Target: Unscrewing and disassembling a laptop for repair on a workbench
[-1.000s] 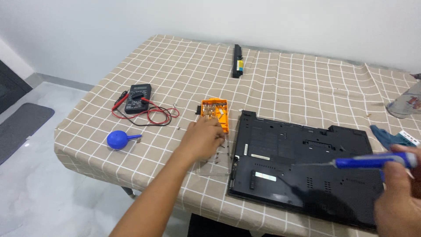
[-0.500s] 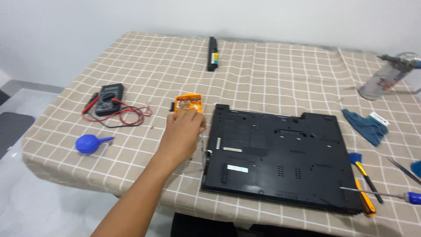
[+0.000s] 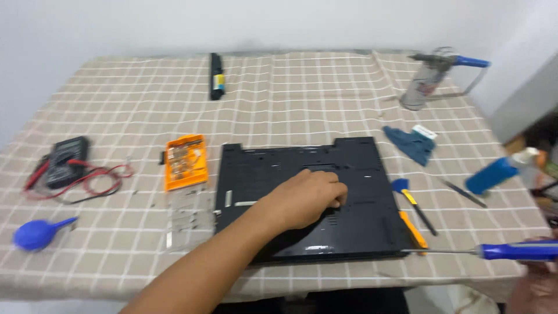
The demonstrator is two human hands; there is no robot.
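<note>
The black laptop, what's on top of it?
The person's left hand rests palm down on the upturned black laptop, fingers near the middle. Whatever lies beneath the hand and forearm is covered. The rest of the laptop's bottom panel shows bare, with nothing else lying on it.

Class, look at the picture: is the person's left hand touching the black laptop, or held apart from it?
Touching. The head view shows the left hand resting palm-down on the upturned laptop, fingers pressed against its black base.

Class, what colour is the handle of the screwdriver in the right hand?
Blue: the screwdriver handle, seen in the head view.
</note>
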